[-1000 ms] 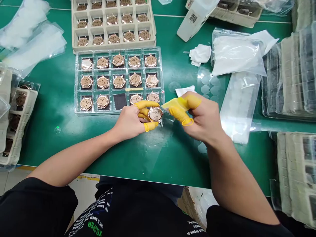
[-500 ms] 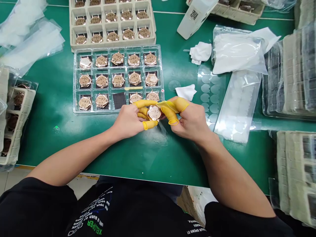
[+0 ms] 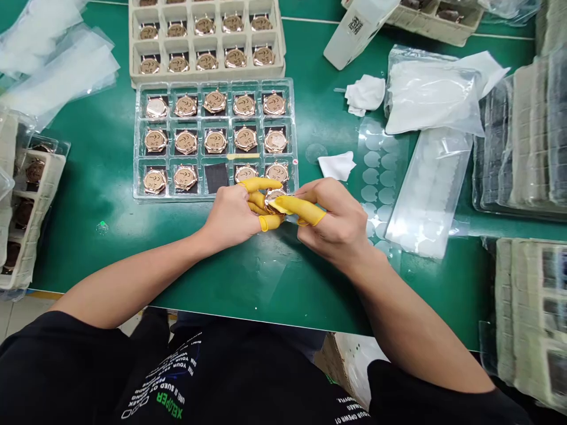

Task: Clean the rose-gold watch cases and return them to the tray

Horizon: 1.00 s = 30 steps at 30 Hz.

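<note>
Between the fingers of the left hand (image 3: 234, 213) sits a watch case (image 3: 274, 192), with the right hand (image 3: 339, 221) against it. Just beyond the fingers lies a front tray (image 3: 169, 154) of watches (image 3: 215, 141); behind it, a rear tray (image 3: 208, 77). Right of the fingers lie a cloth (image 3: 337, 166), a disc sheet (image 3: 372, 159), then stacked trays (image 3: 525, 141). A bottle (image 3: 354, 35) is farther back, rightward. Well left is a side tray (image 3: 46, 209).

Both forearms (image 3: 146, 273) reached inward; the left hand (image 3: 233, 217) was curved in a grip, the right hand (image 3: 337, 221) very near it.
</note>
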Available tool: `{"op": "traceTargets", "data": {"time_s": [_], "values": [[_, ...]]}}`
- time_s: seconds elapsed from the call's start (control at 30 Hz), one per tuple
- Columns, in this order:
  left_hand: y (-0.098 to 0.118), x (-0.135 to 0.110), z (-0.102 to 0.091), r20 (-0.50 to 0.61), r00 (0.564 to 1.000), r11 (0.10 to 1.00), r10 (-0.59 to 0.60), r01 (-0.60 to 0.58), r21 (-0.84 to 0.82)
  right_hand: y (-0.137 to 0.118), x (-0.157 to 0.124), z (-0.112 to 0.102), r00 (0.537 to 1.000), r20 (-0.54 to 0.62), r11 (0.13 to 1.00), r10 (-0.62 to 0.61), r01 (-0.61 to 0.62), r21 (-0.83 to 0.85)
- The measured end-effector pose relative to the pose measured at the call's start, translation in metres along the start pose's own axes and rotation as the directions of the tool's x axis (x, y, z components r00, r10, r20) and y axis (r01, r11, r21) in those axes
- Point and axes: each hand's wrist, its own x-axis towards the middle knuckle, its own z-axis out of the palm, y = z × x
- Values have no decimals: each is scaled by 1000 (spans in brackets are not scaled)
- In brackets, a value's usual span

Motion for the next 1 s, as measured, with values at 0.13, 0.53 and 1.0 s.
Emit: {"op": "traceTargets", "data": {"time_s": [0.13,0.53,1.0], "values": [[-1,1,-1,-9,1000,1000,-4,4,12,-1,2,-3,999,43,999,-10,8,47],[0,0,-1,15,1000,1000,24,-24,18,3,12,-15,996,-49,996,80,-82,-35],[5,-1,1,-9,1000,997,-28,29,76,1,14,-4,989,-40,989,-143,143,-25]]}}
